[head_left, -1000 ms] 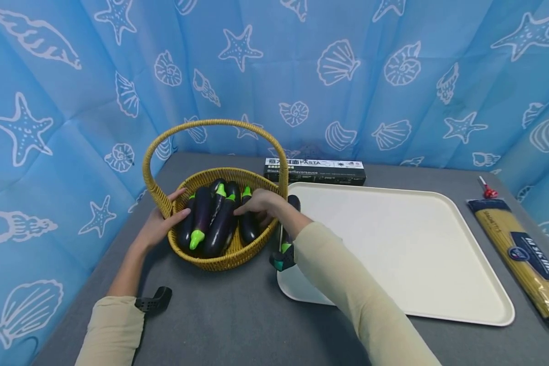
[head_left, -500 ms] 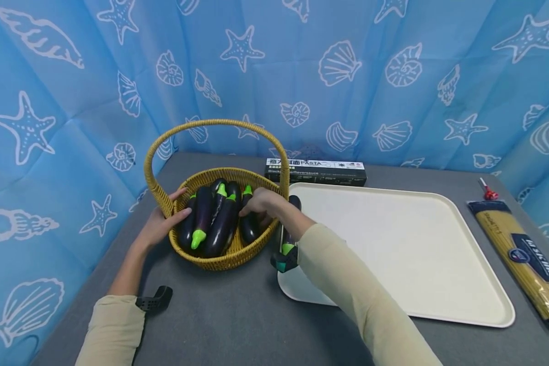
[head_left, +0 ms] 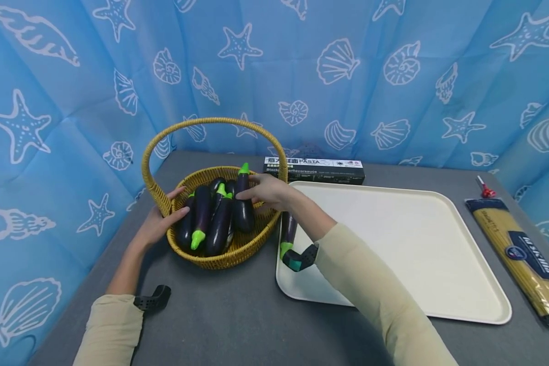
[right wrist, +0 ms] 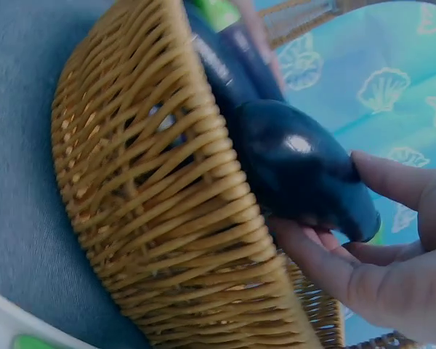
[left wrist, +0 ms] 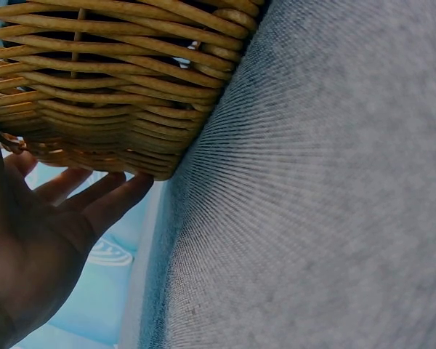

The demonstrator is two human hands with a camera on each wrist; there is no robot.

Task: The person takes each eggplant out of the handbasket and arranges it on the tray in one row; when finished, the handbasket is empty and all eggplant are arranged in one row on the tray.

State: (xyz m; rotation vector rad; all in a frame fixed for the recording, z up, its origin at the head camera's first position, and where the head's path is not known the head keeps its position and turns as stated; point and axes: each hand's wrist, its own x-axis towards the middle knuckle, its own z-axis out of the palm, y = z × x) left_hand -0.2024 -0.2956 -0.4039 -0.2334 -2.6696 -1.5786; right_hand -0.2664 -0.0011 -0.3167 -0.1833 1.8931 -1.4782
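A wicker basket [head_left: 219, 262] with a tall arched handle contains several dark purple eggplants [head_left: 203, 208] with green stems. On its left side my left hand [head_left: 157, 223] grips the basket wall, thumb over the rim and fingers against the outside weave, seen in the left wrist view [left wrist: 51, 225]. My right hand [head_left: 270, 192] pinches one eggplant [head_left: 244, 211] near its stem end, which points up above the others. In the right wrist view, thumb and fingers hold this eggplant [right wrist: 298, 163] just over the rim. Another eggplant [head_left: 288, 229] lies on the tray's left edge, partly hidden.
A cream tray [head_left: 393, 244] stands right of the basket on the grey table [head_left: 219, 320]. Behind it is a black pasta box [head_left: 315, 171]. At the far right lie a spaghetti packet [head_left: 514, 251] and a red lollipop [head_left: 487, 190]. A blue shell-patterned curtain [head_left: 274, 76] closes off the back.
My right hand has raised the right-hand eggplant partway out of the pile, and its stem now stands above the rim. The left hand stays on the basket.
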